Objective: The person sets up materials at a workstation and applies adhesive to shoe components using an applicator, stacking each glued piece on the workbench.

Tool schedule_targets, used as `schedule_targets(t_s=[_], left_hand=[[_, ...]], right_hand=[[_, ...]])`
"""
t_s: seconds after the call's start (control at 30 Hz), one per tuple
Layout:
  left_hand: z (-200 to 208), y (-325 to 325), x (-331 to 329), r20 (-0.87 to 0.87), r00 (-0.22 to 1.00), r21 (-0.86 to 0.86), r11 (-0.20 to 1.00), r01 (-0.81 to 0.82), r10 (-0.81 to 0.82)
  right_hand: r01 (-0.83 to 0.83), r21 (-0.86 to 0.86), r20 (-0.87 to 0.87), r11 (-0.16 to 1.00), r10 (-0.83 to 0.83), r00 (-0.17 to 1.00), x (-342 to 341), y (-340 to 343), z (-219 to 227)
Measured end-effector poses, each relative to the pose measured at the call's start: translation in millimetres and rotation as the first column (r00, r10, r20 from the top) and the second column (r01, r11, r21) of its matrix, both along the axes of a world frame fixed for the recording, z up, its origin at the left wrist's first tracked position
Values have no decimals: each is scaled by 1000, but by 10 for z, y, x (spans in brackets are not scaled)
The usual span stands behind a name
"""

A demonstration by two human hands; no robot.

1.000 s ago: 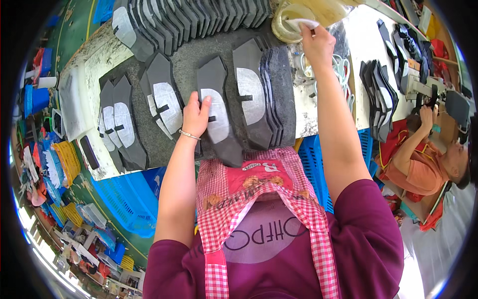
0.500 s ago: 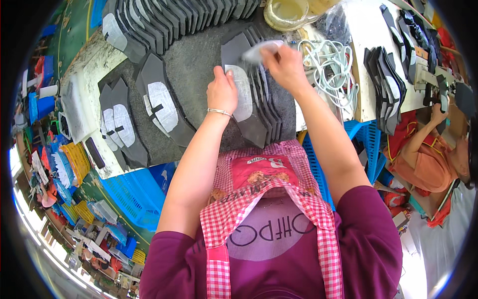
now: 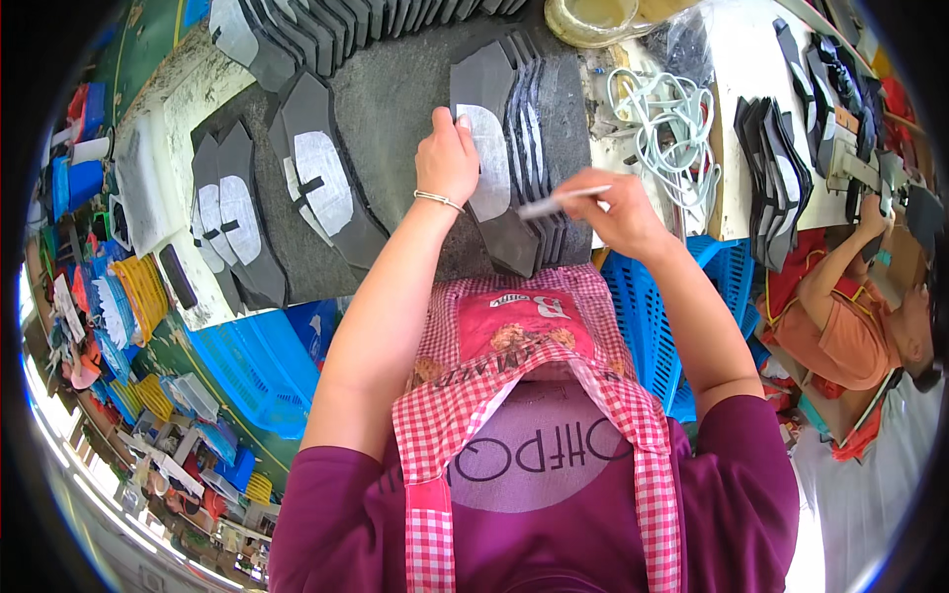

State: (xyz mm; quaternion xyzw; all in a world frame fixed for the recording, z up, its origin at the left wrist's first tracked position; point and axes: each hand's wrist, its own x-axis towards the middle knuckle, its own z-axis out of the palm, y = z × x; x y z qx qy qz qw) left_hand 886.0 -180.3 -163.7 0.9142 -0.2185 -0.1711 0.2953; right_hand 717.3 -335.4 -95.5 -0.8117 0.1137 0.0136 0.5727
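Observation:
My left hand [image 3: 447, 158] presses flat on a dark grey cut shoe piece [image 3: 499, 237] that carries a pale glued patch [image 3: 487, 158]; this piece tops a fanned stack in the middle of the grey work mat [image 3: 395, 89]. My right hand [image 3: 613, 212] hovers just right of that stack and grips a thin white brush [image 3: 554, 201] whose tip points left toward the patch. More grey pieces with pale patches [image 3: 321, 178] lie spread to the left on the mat.
A yellowish glue tub [image 3: 593, 15] sits at the top, with coiled white cord [image 3: 662, 124] beside it. Another stack of dark pieces [image 3: 776, 168] lies at right, where a seated person in orange [image 3: 850, 326] works. Blue baskets [image 3: 242, 366] stand below the table.
My right hand came down from the glue tub at the top and now sits right of the stack with the brush. My left hand shifted right from a middle piece onto the stack's top piece.

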Motion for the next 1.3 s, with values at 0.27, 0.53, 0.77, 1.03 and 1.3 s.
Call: schedule_targets(t_s=[0.27, 0.53, 0.77, 1.03, 1.3], left_hand=[[-428, 300, 326, -489, 849, -260, 962, 78, -201], [587, 834, 721, 396, 917, 91, 992, -83, 40], [294, 1719, 1092, -249, 917, -6, 946, -323, 312], [291, 2860, 1152, -388, 241, -635, 69, -769, -890], [294, 1222, 203, -930, 350, -346, 580, -738, -110]], right_hand=[[220, -63, 131, 974, -210, 969, 677, 127, 61], [-51, 74, -201, 996, 65, 977, 593, 538, 51], [-379, -189, 24, 906, 390, 921, 2052, 1196, -276], [-426, 18, -207, 905, 420, 884, 2123, 1045, -178], [767, -306, 327, 564, -695, 641, 945, -1114, -71]])
